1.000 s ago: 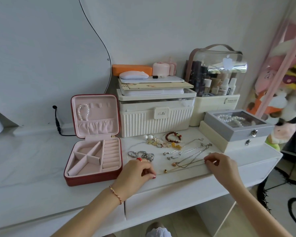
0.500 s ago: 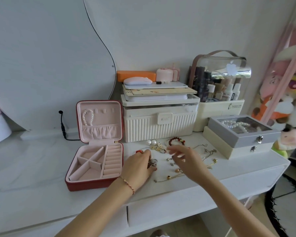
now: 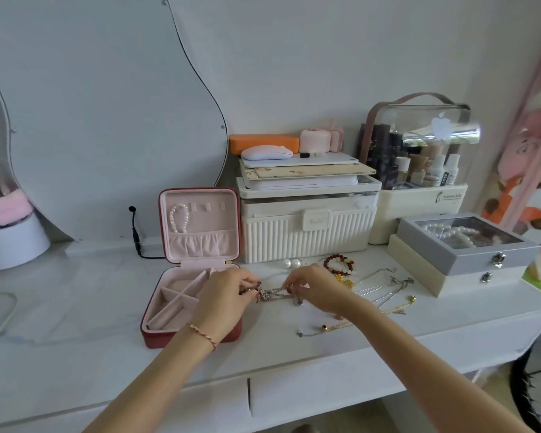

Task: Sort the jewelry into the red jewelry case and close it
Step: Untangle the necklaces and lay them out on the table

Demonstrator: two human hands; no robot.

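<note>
So the white vanity top (image 3: pixel 75 307) is carrying everything, and just left of the grip sits the red jewelry case (image 3: pixel 156 334), lid up, with a pearl bracelet (image 3: pixel 178 217) hung inside and the divided tray looking bare. Both hands meet right beside the case's right edge: left hand (image 3: pixel 222 303) and right hand (image 3: pixel 317 290) each pinch an end of a bunched silver chain (image 3: pixel 270 293), fingertips closed on it. To the right of the grip lie the thin necklaces (image 3: pixel 384 287), behind it a red bead bracelet (image 3: pixel 338 264) and two pearl earrings (image 3: pixel 291 263). That chain looks light, floppy and tangle-prone, so I'd hold near the clasp ends and lower it in slowly.
</note>
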